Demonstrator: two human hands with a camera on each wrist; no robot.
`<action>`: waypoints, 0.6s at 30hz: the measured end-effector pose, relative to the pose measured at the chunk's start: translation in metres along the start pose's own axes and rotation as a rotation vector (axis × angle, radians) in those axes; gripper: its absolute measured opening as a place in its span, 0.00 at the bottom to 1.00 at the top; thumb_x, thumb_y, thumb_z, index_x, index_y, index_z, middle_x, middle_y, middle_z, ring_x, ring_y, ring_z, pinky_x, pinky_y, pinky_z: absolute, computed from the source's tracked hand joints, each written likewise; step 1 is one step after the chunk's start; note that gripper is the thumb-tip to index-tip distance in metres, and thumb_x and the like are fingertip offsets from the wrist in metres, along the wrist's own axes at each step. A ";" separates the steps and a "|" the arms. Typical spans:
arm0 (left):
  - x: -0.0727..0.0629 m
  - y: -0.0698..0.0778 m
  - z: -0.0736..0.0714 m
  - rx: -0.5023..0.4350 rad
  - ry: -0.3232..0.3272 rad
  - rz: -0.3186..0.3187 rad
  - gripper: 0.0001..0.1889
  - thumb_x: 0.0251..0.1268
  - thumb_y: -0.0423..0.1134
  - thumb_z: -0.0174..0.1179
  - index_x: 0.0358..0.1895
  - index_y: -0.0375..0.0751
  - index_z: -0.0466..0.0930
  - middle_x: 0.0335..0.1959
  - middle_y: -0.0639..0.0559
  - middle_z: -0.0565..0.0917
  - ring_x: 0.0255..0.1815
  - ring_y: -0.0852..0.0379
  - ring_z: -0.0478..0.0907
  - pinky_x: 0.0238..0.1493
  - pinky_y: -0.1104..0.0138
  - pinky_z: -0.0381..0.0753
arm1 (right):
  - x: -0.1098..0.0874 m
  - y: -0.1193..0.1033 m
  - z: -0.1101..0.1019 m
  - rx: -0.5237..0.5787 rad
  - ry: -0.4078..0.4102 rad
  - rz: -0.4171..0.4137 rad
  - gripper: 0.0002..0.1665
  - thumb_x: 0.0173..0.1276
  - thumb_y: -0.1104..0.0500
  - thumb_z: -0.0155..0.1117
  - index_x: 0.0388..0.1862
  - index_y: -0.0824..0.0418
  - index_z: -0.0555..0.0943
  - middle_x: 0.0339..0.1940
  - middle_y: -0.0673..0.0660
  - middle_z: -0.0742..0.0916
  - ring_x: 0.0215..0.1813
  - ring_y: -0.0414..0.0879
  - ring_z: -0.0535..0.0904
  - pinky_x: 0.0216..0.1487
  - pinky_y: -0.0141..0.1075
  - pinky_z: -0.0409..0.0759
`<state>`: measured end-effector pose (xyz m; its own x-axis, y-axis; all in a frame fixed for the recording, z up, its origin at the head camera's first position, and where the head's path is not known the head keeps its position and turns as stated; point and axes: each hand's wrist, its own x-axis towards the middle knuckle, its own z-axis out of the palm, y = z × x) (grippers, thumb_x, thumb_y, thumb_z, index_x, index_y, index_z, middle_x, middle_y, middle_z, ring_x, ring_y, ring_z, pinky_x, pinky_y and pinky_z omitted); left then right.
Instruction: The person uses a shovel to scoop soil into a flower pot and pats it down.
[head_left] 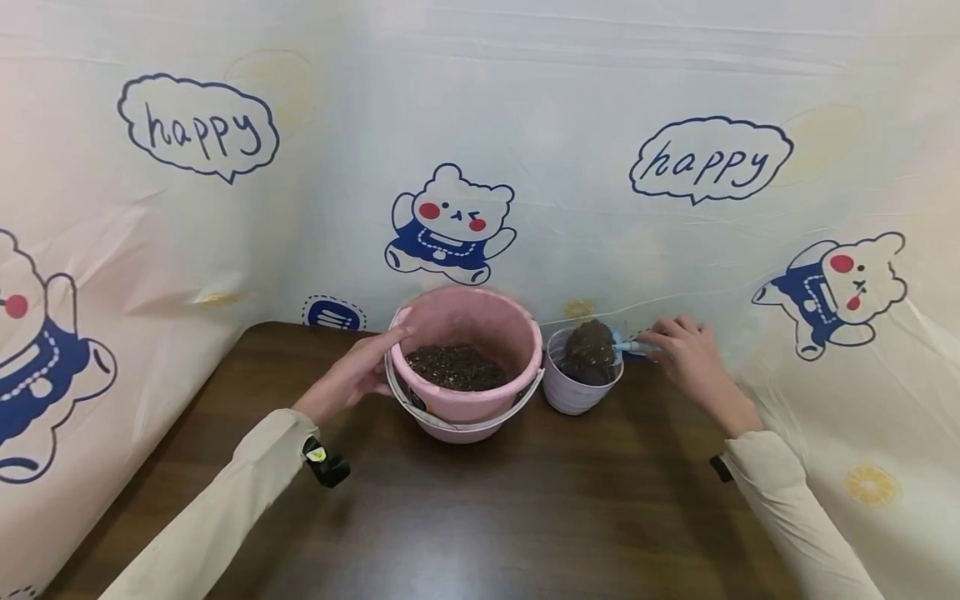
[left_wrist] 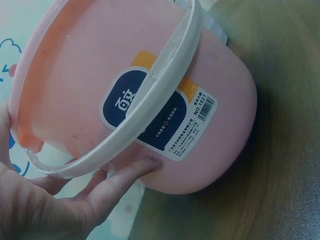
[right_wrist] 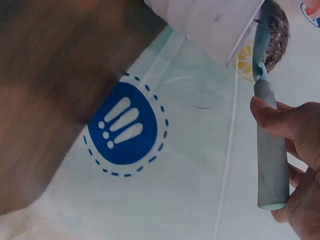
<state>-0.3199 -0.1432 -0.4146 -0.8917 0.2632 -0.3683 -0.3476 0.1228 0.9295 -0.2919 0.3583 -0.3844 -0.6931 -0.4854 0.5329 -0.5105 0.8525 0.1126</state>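
Note:
A pink bucket (head_left: pixel 472 407) with a white handle (left_wrist: pixel 165 65) stands on the table, dark soil (head_left: pixel 453 367) inside it. My left hand (head_left: pixel 360 371) holds its left side, thumb at the rim and fingers against the outer wall. In the right wrist view my right hand (right_wrist: pixel 300 145) grips the grey-blue handle of a small trowel (right_wrist: pixel 272 150). The trowel's blade carries a heap of soil (head_left: pixel 591 342) over the mouth of a white plastic pot (head_left: pixel 573 396), just right of the bucket. Dark soil also shows in the pot, though the heap partly hides it.
The dark brown wooden table (head_left: pixel 450 517) extends in front of the bucket and pot. A pale printed sheet (head_left: pixel 570 83) with bears and "happy" bubbles hangs close behind them and along both sides. A label (left_wrist: pixel 160 115) is stuck on the bucket's side.

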 end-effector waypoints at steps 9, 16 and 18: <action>0.000 0.000 0.000 -0.002 -0.008 -0.009 0.44 0.77 0.64 0.52 0.85 0.43 0.51 0.83 0.35 0.59 0.75 0.36 0.66 0.59 0.48 0.85 | 0.006 -0.002 0.002 -0.120 0.089 -0.060 0.16 0.58 0.78 0.72 0.40 0.61 0.90 0.36 0.61 0.83 0.42 0.61 0.75 0.41 0.59 0.68; -0.001 0.000 0.000 0.008 -0.003 -0.006 0.44 0.77 0.65 0.51 0.85 0.43 0.51 0.82 0.34 0.60 0.74 0.37 0.68 0.58 0.49 0.85 | 0.009 0.001 0.006 -0.201 0.160 -0.088 0.20 0.61 0.83 0.56 0.40 0.63 0.85 0.38 0.65 0.83 0.45 0.65 0.75 0.45 0.64 0.68; -0.001 0.000 0.000 0.016 -0.003 -0.006 0.44 0.77 0.65 0.51 0.85 0.43 0.51 0.82 0.34 0.61 0.73 0.37 0.69 0.59 0.49 0.85 | 0.009 0.001 0.006 -0.223 0.170 -0.092 0.19 0.63 0.83 0.54 0.41 0.64 0.83 0.39 0.65 0.82 0.45 0.66 0.75 0.46 0.64 0.68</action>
<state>-0.3186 -0.1435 -0.4145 -0.8887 0.2651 -0.3741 -0.3484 0.1399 0.9268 -0.3019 0.3540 -0.3840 -0.5442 -0.5389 0.6430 -0.4295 0.8373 0.3382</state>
